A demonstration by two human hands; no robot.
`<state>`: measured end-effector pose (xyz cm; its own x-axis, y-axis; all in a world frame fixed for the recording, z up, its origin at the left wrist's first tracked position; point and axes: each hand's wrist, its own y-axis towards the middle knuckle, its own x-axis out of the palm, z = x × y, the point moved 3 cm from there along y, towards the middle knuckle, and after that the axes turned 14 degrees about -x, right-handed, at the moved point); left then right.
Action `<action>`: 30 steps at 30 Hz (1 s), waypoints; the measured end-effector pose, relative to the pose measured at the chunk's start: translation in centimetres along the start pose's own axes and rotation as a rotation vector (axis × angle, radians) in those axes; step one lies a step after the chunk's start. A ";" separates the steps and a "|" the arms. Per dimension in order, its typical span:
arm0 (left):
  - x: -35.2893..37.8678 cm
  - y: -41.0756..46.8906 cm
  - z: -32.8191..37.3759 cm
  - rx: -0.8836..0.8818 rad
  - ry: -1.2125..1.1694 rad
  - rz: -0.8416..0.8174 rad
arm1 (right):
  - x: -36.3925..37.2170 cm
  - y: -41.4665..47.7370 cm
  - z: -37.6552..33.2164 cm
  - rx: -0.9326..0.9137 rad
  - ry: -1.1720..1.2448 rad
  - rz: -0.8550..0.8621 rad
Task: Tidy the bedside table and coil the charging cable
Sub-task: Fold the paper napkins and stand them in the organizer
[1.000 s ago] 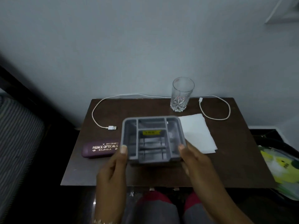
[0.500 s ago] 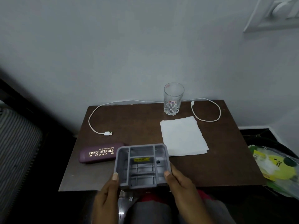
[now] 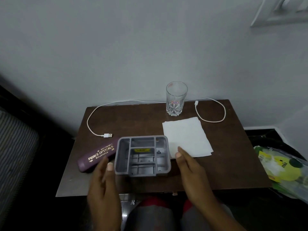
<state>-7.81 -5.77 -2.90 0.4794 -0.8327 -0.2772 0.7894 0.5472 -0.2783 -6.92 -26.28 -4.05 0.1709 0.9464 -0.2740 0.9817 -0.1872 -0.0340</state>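
- Organizer tray (image 3: 142,155): grey, compartmented, sits flat on bedside table (image 3: 225,164) near the front edge, yellow label in its middle cell.
- Left hand (image 3: 104,187): fingers spread, holding nothing; thumb tip just beside the tray's left wall, contact not clear.
- Right hand (image 3: 191,170): fingers loose and apart, empty, just right of the tray, fingertips over the near-left corner of the paper.
- Charging cable (image 3: 210,120): white, uncoiled, runs along the table's back edge behind the tray; USB plug (image 3: 108,135) lies behind-left of the tray, small plug behind-right.
- Glasses case (image 3: 97,155): maroon, touching the tray's left side, angled.
- Tissue paper (image 3: 186,137): white, flat, right of the tray.
- Glass (image 3: 176,99): clear, upright, behind the tray, just beyond the paper.
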 end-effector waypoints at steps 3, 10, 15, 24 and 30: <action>1.8 -4.4 3.3 0.330 0.107 -0.073 | -2.6 1.4 2.1 -0.155 -0.285 0.067; 16.0 -8.3 1.0 0.233 0.662 -0.687 | -5.6 5.4 8.7 -0.438 -0.966 -0.275; 20.5 -5.3 -1.7 0.298 0.958 -0.551 | -6.8 4.7 9.2 -0.465 -0.916 -0.313; 20.0 -8.0 -2.5 0.290 1.064 -0.655 | -8.7 1.9 10.2 -0.439 -0.976 -0.229; 19.4 -9.6 -2.5 0.231 1.019 -0.778 | -10.2 -0.3 12.0 -0.386 -0.941 -0.259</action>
<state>-7.05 -26.90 -7.91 -0.5552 -0.4284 -0.7129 0.8229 -0.1588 -0.5455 -9.92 -39.06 -12.74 -0.0195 0.3277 -0.9446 0.9674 0.2449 0.0650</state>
